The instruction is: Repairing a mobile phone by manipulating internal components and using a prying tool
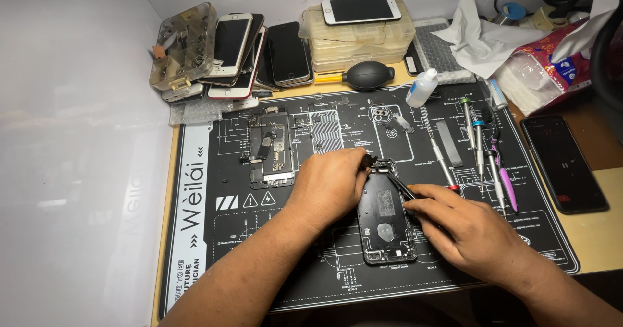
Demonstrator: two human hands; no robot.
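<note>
Mid-frame, the left hand [331,184] pinches the opened phone shell [384,220] at its top; the right hand [470,230] grips tweezers [401,185] there. Fine, steady picking seems needed next.

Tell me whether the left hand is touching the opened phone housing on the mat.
Touching. The head view shows the left hand with its fingers laid against the upper left edge of the black phone housing, no gap visible between them.
</note>
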